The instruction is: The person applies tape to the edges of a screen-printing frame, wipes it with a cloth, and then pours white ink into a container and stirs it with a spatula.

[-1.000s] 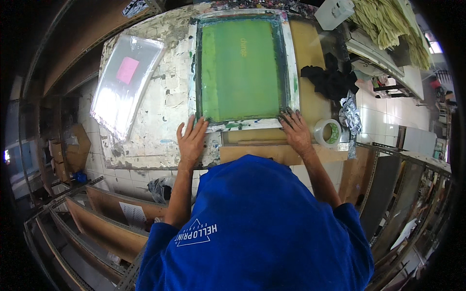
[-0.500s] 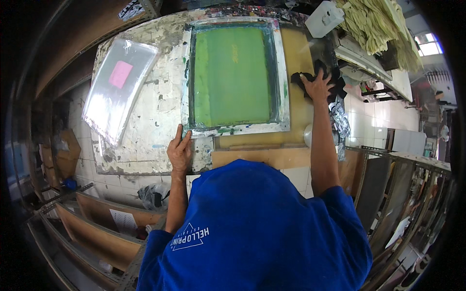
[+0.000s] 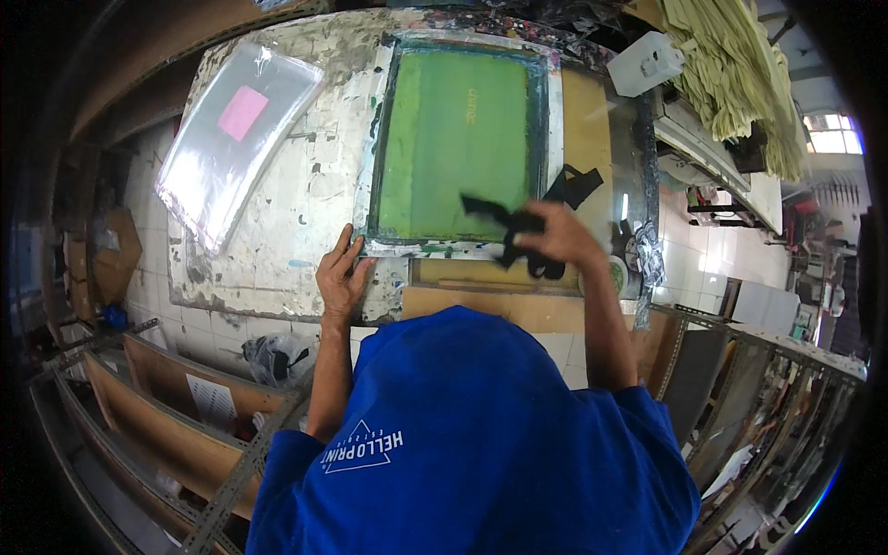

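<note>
A silk-screen frame (image 3: 367, 185) with a pale, paint-stained rim and green mesh (image 3: 444, 139) lies on the worktable. Faint yellowish lettering shows in the mesh. My left hand (image 3: 342, 277) rests at the frame's near left corner, fingers stretched out and holding nothing. Over the frame's near right part, my right hand (image 3: 555, 236) grips a crumpled black cloth (image 3: 504, 217), whose loose ends hang out on both sides. That hand is slightly blurred, and part of the cloth is hidden under it.
A stack of clear plastic sleeves (image 3: 231, 157) with a pink paper (image 3: 242, 113) lies left on the stained table (image 3: 314, 194). Right of the frame is a tan board (image 3: 587, 129). A white jug (image 3: 645, 65) and yellowish cloths (image 3: 731, 74) stand far right. Shelves (image 3: 176, 398) flank me.
My right hand has picked up the black cloth from the table's right side and brought it left and nearer, over the frame. My left hand stays at the corner.
</note>
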`<act>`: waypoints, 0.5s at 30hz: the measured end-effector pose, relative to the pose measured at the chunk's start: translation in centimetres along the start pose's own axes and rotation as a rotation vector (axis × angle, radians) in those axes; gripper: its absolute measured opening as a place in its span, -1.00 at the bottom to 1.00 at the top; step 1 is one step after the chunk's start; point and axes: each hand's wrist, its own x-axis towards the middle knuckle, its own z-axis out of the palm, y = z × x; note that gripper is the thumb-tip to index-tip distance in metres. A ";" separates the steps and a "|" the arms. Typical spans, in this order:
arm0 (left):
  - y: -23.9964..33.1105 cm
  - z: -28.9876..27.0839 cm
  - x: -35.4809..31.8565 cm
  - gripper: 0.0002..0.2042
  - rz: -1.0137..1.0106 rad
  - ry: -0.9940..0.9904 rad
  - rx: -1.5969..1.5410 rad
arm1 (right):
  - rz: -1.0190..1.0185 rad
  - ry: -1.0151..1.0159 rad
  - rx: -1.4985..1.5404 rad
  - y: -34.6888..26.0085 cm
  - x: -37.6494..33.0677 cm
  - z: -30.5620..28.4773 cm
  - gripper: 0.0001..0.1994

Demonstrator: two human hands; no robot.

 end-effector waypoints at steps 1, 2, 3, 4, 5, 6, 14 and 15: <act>0.0 0.2 0.3 -0.60 0.008 0.023 -0.013 | -0.018 -0.049 -0.314 0.5 0.0 2.3 -0.50; 0.0 0.4 0.5 -0.61 0.015 0.047 -0.025 | -0.008 -0.054 -0.392 1.3 -0.4 2.9 -0.47; 0.1 0.3 0.5 -0.61 0.011 0.044 -0.014 | 0.000 -0.067 -0.466 -0.2 -0.5 3.1 -0.43; 0.2 0.2 0.4 -0.60 0.006 0.043 -0.002 | 0.064 -0.106 -0.396 -0.4 0.1 2.9 -0.41; 0.3 0.1 0.3 -0.60 -0.001 0.041 0.010 | 0.128 -0.146 -0.328 -0.3 1.1 2.4 -0.40; 0.6 -0.2 0.2 -0.60 0.009 0.040 0.030 | 0.194 -0.186 -0.258 -0.3 1.6 2.2 -0.39; 0.7 0.0 0.5 -0.60 0.025 0.101 -0.003 | -0.246 -0.218 -0.021 -4.1 10.8 11.5 -0.42; 0.7 0.0 0.5 -0.60 0.024 0.096 0.008 | -0.283 -0.181 -0.039 -5.6 11.8 13.0 -0.43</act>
